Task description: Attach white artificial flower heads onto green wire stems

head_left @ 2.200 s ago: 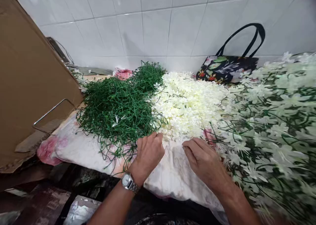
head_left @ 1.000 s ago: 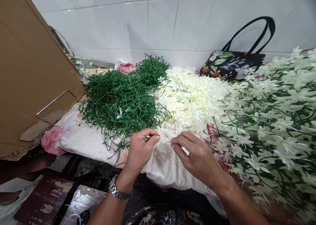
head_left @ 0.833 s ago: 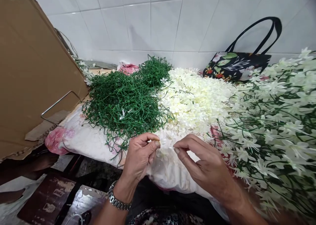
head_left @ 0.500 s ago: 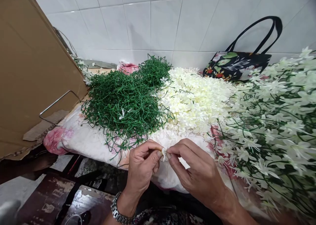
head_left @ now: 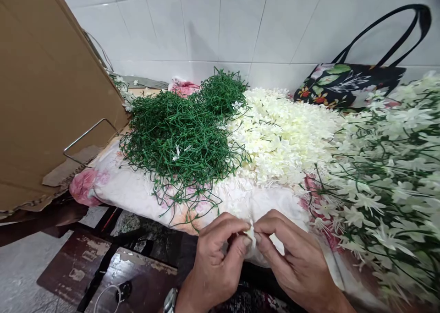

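Observation:
Pinched between the fingertips of both hands is a small white artificial flower piece (head_left: 250,233), mostly covered by the fingers. My left hand (head_left: 218,255) grips it from the left, thumb against forefinger; a watch shows on that wrist. My right hand (head_left: 297,260) pinches it from the other side. Beyond the hands lie a tangled heap of green plastic stems (head_left: 178,136) and a pile of loose cream-white blossoms (head_left: 285,134). At the right stands a big mass of white flowers on green stems (head_left: 385,203).
A floral cloth (head_left: 127,196) covers the work surface. On the left rises a large cardboard sheet (head_left: 58,88) with a metal wire loop (head_left: 85,136) by it. Against the tiled wall (head_left: 237,24) leans a black floral bag (head_left: 354,84). Below left is a worn brown wooden stool (head_left: 79,262).
Both hands have moved down and to the right in view, still pinching the small white piece, which is now more hidden. The camera view has shifted slightly.

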`<state>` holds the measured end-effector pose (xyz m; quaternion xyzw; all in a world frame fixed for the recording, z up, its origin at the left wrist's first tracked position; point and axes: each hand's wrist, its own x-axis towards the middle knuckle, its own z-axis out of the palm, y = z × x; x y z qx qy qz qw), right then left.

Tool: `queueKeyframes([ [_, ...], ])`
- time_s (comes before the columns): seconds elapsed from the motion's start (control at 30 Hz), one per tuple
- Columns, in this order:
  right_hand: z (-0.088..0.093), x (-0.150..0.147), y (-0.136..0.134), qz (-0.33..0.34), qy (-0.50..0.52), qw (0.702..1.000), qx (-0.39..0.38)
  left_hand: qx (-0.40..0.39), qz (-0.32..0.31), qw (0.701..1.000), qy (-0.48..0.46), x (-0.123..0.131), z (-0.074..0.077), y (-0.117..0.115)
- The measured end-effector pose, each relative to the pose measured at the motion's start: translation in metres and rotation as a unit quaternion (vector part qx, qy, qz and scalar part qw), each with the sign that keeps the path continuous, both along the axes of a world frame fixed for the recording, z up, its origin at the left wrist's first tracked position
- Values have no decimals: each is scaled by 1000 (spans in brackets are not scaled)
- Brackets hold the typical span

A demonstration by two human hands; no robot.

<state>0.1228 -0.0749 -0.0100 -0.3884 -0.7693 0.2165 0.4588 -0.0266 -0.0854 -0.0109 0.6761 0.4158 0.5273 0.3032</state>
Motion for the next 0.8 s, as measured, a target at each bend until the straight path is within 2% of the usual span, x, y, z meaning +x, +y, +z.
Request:
queueKeyframes([
  [0.07, -2, 7, -3, 13, 45, 998, -39, -7, -20, 1000, -7, -3, 1, -3],
  [0.13, -5, 14, -3, 14, 82, 994, -64, -11, -11, 1000, 6, -9, 1, -2],
  [0.27, -10, 29, -2, -29, 109, 992, -63, -6, 91, 994, 61, -31, -1, 14],
  [0.4, -18, 43, -2, -92, 104, 990, -40, -12, 181, 973, 146, -53, 0, 31],
  [0.5, -27, 49, -4, -134, 79, 987, -32, 0, 177, 961, 211, -58, 2, 34],
  [0.67, -37, 50, -6, -152, 54, 987, -26, 25, 77, 953, 291, -45, 1, 32],
  [0.73, -37, 49, -7, -160, 43, 986, -16, 21, 82, 951, 298, -44, -1, 32],
  [0.8, -37, 47, -7, -164, 30, 986, -8, 25, 124, 946, 298, -48, -3, 33],
])
